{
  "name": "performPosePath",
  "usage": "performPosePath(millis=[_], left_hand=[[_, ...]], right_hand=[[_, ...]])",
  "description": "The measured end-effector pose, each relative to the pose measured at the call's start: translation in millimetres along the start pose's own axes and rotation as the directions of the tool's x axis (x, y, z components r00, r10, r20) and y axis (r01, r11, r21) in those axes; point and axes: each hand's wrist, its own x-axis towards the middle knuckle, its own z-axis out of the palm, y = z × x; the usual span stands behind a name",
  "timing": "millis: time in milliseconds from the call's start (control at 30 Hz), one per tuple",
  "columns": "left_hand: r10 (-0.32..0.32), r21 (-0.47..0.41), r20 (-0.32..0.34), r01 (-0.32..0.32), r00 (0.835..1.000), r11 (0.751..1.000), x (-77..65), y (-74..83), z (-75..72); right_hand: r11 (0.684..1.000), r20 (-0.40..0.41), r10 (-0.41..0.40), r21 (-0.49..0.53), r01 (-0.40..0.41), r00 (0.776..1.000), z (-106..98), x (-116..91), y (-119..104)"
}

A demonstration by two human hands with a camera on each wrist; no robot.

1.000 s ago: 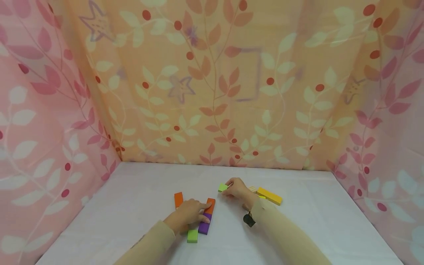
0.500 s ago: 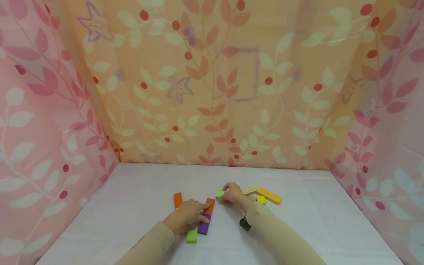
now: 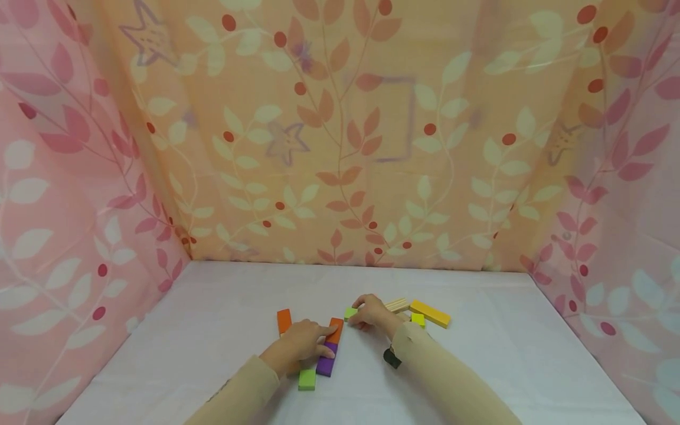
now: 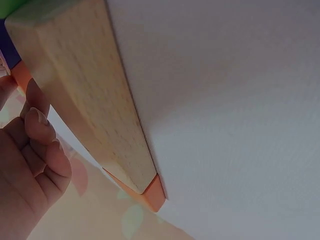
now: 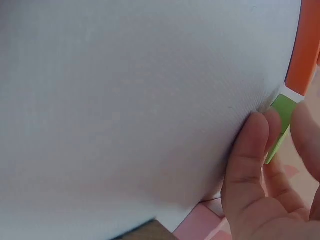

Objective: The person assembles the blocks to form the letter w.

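Green block [image 3: 349,313] pinched, my right hand [image 3: 371,311]; left hand [image 3: 303,344], index extended, on orange block [image 3: 334,338]. Likely aligning; next needs gentle leftward nudge.

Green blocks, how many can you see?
2. One green block is pinched in the right hand; the other green block lies nearer the person, close to the purple block. More could be hidden from view.

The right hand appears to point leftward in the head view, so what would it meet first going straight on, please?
Beyond the green block it pinches, the right hand would probably meet the nearer orange block, which the left hand touches, though depth is unclear.
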Motion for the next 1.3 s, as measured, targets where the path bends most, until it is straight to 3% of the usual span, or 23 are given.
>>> performPosePath(millis=[167, 800, 933, 1300], left_hand=[[0.028, 0.016, -0.019, -0.028, 0.999, 0.999, -0.4, -0.4, 1.5], [0.028, 0.018, -0.023, -0.028, 0.999, 0.999, 0.5, -2.0, 4.0], [0.029, 0.016, -0.016, -0.028, 0.999, 0.999, 0.6, -1.8, 3.2], [-0.016, -0.033, 0.031, 0.017, 0.999, 0.999, -1.1, 1.2, -1.6]], right_hand=[[1.000, 0.010, -0.013, -0.004, 0.013, 1.000, 1, 0, 2], [0.999, 0.014, -0.023, -0.024, 0.023, 1.000, 0, -1, 2], [1.000, 0.035, -0.020, -0.009, 0.020, 0.999, -9, 0, 5], [0.999, -0.003, -0.024, 0.036, 0.024, 1.000, -59, 3, 9]])
